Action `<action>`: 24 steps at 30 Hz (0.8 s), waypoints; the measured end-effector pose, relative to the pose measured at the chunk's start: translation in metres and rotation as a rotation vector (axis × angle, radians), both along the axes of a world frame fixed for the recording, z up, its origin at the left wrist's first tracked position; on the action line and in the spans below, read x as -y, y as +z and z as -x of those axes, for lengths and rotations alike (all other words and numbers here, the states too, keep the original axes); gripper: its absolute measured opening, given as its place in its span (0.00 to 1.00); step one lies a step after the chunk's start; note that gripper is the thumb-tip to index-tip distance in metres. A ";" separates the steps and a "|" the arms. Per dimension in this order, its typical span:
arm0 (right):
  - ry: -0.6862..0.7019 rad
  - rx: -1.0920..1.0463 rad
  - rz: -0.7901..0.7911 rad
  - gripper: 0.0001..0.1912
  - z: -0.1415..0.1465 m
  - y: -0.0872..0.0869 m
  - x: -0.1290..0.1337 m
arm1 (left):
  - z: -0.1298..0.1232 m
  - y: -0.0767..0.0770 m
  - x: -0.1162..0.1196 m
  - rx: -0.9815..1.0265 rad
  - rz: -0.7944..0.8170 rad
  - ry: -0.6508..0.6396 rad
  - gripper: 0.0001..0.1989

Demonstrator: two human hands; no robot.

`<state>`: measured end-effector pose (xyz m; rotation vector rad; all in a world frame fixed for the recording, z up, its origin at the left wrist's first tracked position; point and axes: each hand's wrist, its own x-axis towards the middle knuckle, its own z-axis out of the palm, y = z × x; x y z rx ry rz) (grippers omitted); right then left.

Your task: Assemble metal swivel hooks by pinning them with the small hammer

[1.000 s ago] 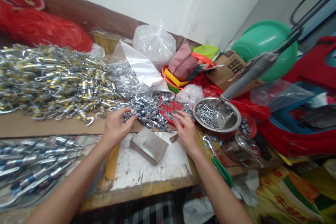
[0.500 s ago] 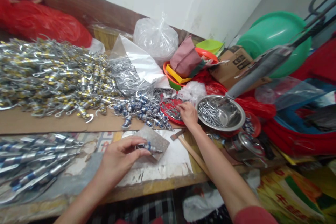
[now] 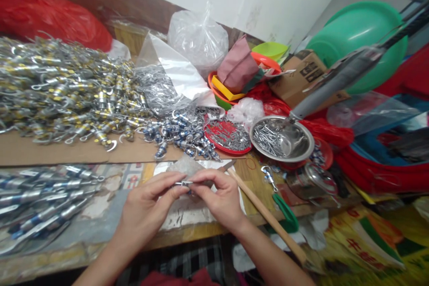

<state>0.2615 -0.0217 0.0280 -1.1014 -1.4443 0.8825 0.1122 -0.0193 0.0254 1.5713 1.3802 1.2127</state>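
In front of me, both hands come together over a grey metal block (image 3: 187, 165). My left hand (image 3: 145, 208) pinches a small silver-and-blue metal fitting (image 3: 182, 183), mostly covered by the fingers. My right hand (image 3: 223, 199) has thumb and fingertips closed at the fitting's other end. Whether it also holds a small metal piece is hidden. The block lies on white paper (image 3: 187, 221). Just right of my right hand lies a hammer (image 3: 264, 212) with a wooden handle. Behind the hands is a red dish (image 3: 231, 150) of small metal pieces.
A steel bowl (image 3: 303, 154) of metal pins stands right of the dish. Blue-banded fittings (image 3: 182, 136) and a large yellow-banded pile (image 3: 73, 89) cover the back. More fittings (image 3: 43, 203) lie at left. A grey-handled tool (image 3: 338, 78) slants over the bowl.
My right hand has left the red dish and come back to the left hand. Its fingers now meet at the fitting. The hammer and the green loop beyond it are uncovered.
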 end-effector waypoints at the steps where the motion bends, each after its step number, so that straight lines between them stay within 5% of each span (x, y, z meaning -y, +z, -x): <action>1: 0.004 -0.018 -0.002 0.05 0.000 -0.001 0.000 | 0.000 0.001 0.000 0.012 0.008 0.001 0.08; 12: -0.043 0.068 -0.208 0.13 0.000 -0.003 0.023 | -0.003 0.004 0.008 0.221 0.089 -0.071 0.04; 17: -0.045 0.141 -0.282 0.08 0.003 0.005 0.020 | -0.002 0.008 0.011 0.239 0.131 -0.083 0.03; 24: 0.048 0.530 -0.694 0.14 -0.012 -0.010 0.020 | 0.001 0.005 0.011 0.236 0.186 -0.066 0.03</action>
